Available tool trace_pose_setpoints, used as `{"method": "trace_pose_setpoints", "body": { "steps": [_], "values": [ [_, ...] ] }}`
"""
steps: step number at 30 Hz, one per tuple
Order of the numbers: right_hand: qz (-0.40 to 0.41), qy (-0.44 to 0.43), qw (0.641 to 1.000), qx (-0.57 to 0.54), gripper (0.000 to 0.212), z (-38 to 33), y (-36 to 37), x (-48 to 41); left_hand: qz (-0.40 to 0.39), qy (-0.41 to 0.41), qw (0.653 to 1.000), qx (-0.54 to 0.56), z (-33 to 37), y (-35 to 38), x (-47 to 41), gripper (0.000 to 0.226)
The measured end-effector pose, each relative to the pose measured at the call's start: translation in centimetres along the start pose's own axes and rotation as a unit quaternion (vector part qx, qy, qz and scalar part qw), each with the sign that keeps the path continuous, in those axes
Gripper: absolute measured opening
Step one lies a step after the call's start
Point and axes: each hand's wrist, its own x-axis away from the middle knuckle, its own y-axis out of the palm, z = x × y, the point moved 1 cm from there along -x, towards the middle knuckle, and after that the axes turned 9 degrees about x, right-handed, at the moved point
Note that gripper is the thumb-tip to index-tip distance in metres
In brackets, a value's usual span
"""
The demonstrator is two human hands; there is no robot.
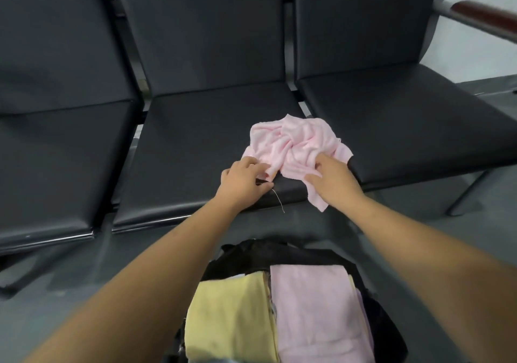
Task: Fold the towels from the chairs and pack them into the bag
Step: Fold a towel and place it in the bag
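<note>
Towels already folded, nearest the camera: folded yellow terry towel (229, 315) and folded pale pink terry towel (313, 312), side by side and touching, in open black fabric bag (279, 253) on grey floor (307, 225).

Further out, left hand (243, 180): fingers curled, thumb and fingertips pinched together on the near-left edge of crumpled pink terry towel (296, 144). Right hand (333, 178): thumb on top of the cloth, fingers bent into its near-right part, so probably a grip rather than a flat press.

Crumpled pink terry towel: bunched at the front right corner of middle black padded chair seat (195, 144), one corner hanging over the front edge below the right hand. Thin loose thread (278, 200) dangling over that edge, just beside the left hand.

Risks from here:
- A slide off the slick seat onto the floor, if pulled forward before being spread.
- A crooked fold, from corners left twisted in the central knot.
- A snag of the thread on a finger, pulling it out further.
- A rumpled pile in the bag, from a hard push at packing.

Hidden or cut off:
- Right fingertips, buried in the folds.
- True corners of the crumpled towel, lost in the creases.
- Bag's near end, cut by the lower edge, so depth and spare room are impossible to judge.
- Farthest, red-brown wooden armrest (484, 17), blurred and cut by the right edge.
</note>
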Motion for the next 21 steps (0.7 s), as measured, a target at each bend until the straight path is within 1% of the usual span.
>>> {"method": "trace_pose_setpoints", "body": {
  "steps": [2, 5, 7, 8, 10, 12, 14, 16, 18, 19, 21],
  "values": [
    [-0.005, 0.023, 1.000, -0.018, 0.015, 0.0, -0.3, -0.4, 0.041, 0.014, 0.999, 0.011, -0.3, 0.3, -0.2, 0.037],
    [0.004, 0.051, 0.997, -0.055, 0.038, -0.3, -1.4, -0.5, 0.056, 0.040, 0.998, 0.014, -0.1, 0.1, 0.0, 0.022],
    [0.018, 0.055, 0.995, -0.080, 0.042, -0.5, -2.1, -0.1, 0.058, 0.027, 0.998, 0.026, 0.2, -0.3, 0.7, 0.011],
    [0.026, 0.054, 0.994, -0.087, 0.041, -0.8, -2.6, 0.4, 0.059, 0.011, 0.996, 0.064, 0.4, -0.7, 1.4, 0.009],
    [0.044, 0.047, 0.992, -0.104, 0.032, -1.2, -3.4, 1.3, 0.081, -0.029, 0.978, 0.189, 0.8, -1.7, 3.0, 0.020],
    [0.054, 0.035, 0.989, -0.131, 0.019, -1.9, -4.3, 2.6, 0.136, -0.053, 0.941, 0.305, 1.7, -3.7, 5.1, 0.028],
    [0.057, 0.021, 0.987, -0.149, 0.017, -2.9, -5.2, 4.1, 0.177, -0.049, 0.914, 0.361, 3.1, -6.0, 7.2, 0.030],
    [0.053, 0.007, 0.986, -0.161, 0.015, -4.2, -5.9, 5.5, 0.173, -0.035, 0.902, 0.393, 4.4, -8.0, 9.1, 0.033],
    [0.037, -0.023, 0.984, -0.175, 0.007, -6.1, -6.5, 7.1, 0.152, -0.016, 0.902, 0.405, 5.5, -9.5, 10.9, 0.034],
    [0.020, -0.049, 0.982, -0.179, 0.008, -7.1, -6.7, 8.0, 0.139, -0.003, 0.904, 0.404, 5.9, -10.1, 11.7, 0.033],
    [-0.051, -0.111, 0.972, -0.200, 0.039, -9.3, -6.9, 9.9, 0.115, 0.024, 0.908, 0.401, 6.3, -10.7, 13.2, 0.029]
  ]
}}
